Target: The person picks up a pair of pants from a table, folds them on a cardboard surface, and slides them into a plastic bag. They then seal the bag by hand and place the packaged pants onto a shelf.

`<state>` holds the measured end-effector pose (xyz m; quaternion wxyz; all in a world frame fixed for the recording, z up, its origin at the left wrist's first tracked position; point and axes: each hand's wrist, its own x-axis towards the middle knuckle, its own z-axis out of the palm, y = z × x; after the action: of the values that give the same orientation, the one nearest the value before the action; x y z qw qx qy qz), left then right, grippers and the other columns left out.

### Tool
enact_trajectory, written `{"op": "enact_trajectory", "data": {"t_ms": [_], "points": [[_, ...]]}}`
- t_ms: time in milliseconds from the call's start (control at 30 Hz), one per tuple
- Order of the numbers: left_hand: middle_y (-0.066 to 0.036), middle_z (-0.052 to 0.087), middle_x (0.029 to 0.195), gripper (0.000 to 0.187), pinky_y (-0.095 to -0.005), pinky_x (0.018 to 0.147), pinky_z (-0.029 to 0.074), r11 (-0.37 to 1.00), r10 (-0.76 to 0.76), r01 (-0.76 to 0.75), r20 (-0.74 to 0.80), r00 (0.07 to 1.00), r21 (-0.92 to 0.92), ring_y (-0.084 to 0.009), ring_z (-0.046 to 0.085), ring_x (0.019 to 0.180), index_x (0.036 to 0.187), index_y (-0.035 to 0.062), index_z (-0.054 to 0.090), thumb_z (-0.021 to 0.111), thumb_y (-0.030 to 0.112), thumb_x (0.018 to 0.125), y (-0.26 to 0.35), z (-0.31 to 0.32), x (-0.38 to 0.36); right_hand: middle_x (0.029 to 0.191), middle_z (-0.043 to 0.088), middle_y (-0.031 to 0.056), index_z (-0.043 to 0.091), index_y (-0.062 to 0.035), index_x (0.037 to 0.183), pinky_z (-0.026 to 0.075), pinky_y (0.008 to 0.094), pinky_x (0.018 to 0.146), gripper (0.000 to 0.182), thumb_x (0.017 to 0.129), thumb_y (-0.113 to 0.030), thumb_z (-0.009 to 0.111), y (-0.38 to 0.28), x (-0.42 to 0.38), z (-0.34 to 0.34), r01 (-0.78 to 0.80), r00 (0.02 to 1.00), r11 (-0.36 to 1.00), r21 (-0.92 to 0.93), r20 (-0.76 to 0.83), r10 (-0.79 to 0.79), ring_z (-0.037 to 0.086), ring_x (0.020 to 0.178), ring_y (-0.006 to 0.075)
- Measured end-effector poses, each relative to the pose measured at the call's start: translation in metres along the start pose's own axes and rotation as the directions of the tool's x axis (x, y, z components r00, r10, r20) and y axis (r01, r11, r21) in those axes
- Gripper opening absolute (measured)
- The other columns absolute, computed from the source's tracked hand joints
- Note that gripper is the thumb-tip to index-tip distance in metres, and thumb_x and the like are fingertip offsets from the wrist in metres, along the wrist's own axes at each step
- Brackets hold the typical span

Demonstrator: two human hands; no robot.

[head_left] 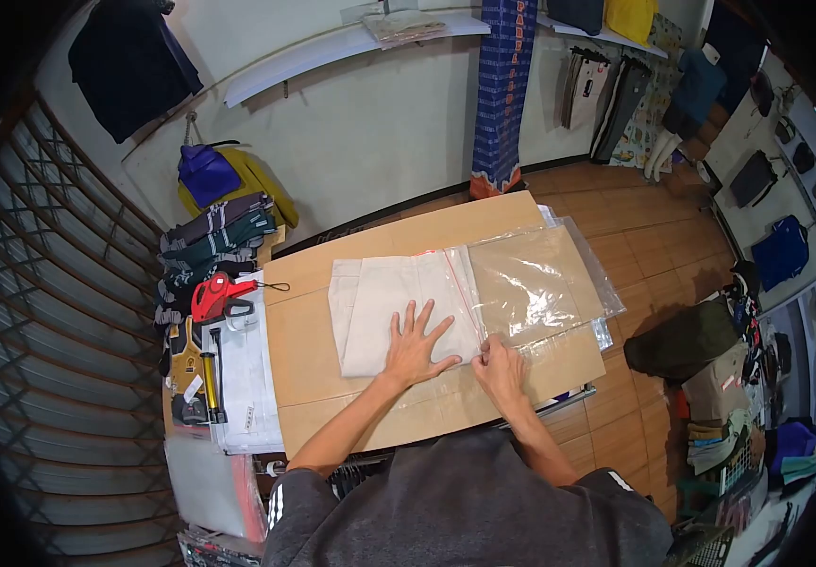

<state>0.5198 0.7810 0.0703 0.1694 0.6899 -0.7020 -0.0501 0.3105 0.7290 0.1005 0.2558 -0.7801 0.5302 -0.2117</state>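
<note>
A folded beige garment (370, 312) lies on a sheet of brown cardboard (304, 406). Its right end is inside the mouth of a clear plastic bag (540, 283), whose empty part stretches off to the right. A red line runs along the bag's opening, across the garment. My left hand (416, 348) rests flat on the garment with its fingers spread. At the near corner of the bag's opening, my right hand (501, 370) pinches the bag's edge between closed fingers.
Left of the cardboard are a red tape dispenser (212, 297), a yellow-and-black pump (210, 386) and white papers (243, 378). Folded clothes (224, 227) are stacked at the back left. More clothes (682, 340) lie to the right, and a blue pillar (501, 94) stands behind.
</note>
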Motion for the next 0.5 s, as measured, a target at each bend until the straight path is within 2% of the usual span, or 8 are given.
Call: {"op": "enact_trajectory", "data": {"t_ms": [67,167,267,367,467,500], "points": [[-0.022,0.022,0.171,0.086,-0.0758,0.118,0.015,1.0,-0.012,0.012,-0.009,1.0,-0.016,-0.0537,0.016,0.155,0.157,0.0282,0.049,0.071,0.07,0.085,0.011,0.005,0.005,0.083,0.073,0.0211,0.067,-0.002,0.095,0.055,0.0544,0.07,0.02,0.085,-0.016,0.076,0.001,0.001,0.003,-0.001,1.0,1.0,0.013,0.018,0.001,0.071,0.079,0.0443],[-0.025,0.021,0.17,0.076,-0.0721,0.12,0.015,0.996,-0.037,0.033,-0.06,0.997,-0.078,-0.0554,0.015,0.155,0.157,0.0211,0.049,0.068,0.056,0.092,0.028,0.015,0.011,0.084,0.073,0.0206,0.067,-0.0017,0.094,0.055,0.0537,0.07,0.021,0.085,-0.018,0.077,-0.002,0.003,0.001,-0.023,1.0,0.998,0.059,0.013,0.022,0.071,0.079,0.0438],[-0.029,0.026,0.168,0.067,-0.0649,0.124,0.017,0.956,-0.049,0.026,-0.069,0.996,-0.293,-0.0554,0.017,0.154,0.155,0.0113,0.049,0.064,0.039,0.095,0.032,0.024,0.015,0.084,0.073,0.0196,0.068,-0.0014,0.092,0.055,0.0526,0.07,0.019,0.086,-0.017,0.075,0.0,0.003,0.003,-0.004,0.999,0.999,0.046,-0.033,0.005,0.071,0.078,0.0432],[-0.031,0.034,0.163,0.063,-0.0582,0.125,0.02,0.712,-0.061,-0.026,-0.098,0.993,-0.702,-0.054,0.024,0.153,0.151,0.0036,0.048,0.063,0.026,0.094,0.018,0.013,0.015,0.076,0.072,0.0153,0.07,-0.0021,0.09,0.054,0.0488,0.067,0.017,0.084,-0.016,0.076,0.006,0.001,0.012,0.023,0.994,0.999,0.047,-0.105,-0.018,0.071,0.073,0.0383],[-0.032,0.04,0.158,0.061,-0.057,0.125,0.023,0.673,-0.218,0.005,-0.192,0.957,-0.74,-0.0516,0.03,0.151,0.149,0.0003,0.049,0.066,0.019,0.093,0.001,-0.009,-0.002,0.077,0.071,0.0145,0.07,-0.0023,0.09,0.054,0.0474,0.066,0.014,0.086,-0.015,0.074,0.003,0.0,0.008,0.039,0.992,0.997,0.067,-0.121,-0.031,0.07,0.072,0.0374],[-0.034,0.039,0.158,0.062,-0.0578,0.124,0.024,0.777,-0.269,0.072,-0.226,0.936,-0.625,-0.0523,0.03,0.15,0.148,0.0,0.049,0.067,0.019,0.092,-0.007,-0.015,-0.012,0.078,0.071,0.0146,0.069,-0.0023,0.09,0.054,0.0469,0.066,0.013,0.087,-0.014,0.074,0.004,-0.001,0.009,0.053,0.99,0.995,0.09,-0.139,-0.04,0.07,0.072,0.0371]]}}
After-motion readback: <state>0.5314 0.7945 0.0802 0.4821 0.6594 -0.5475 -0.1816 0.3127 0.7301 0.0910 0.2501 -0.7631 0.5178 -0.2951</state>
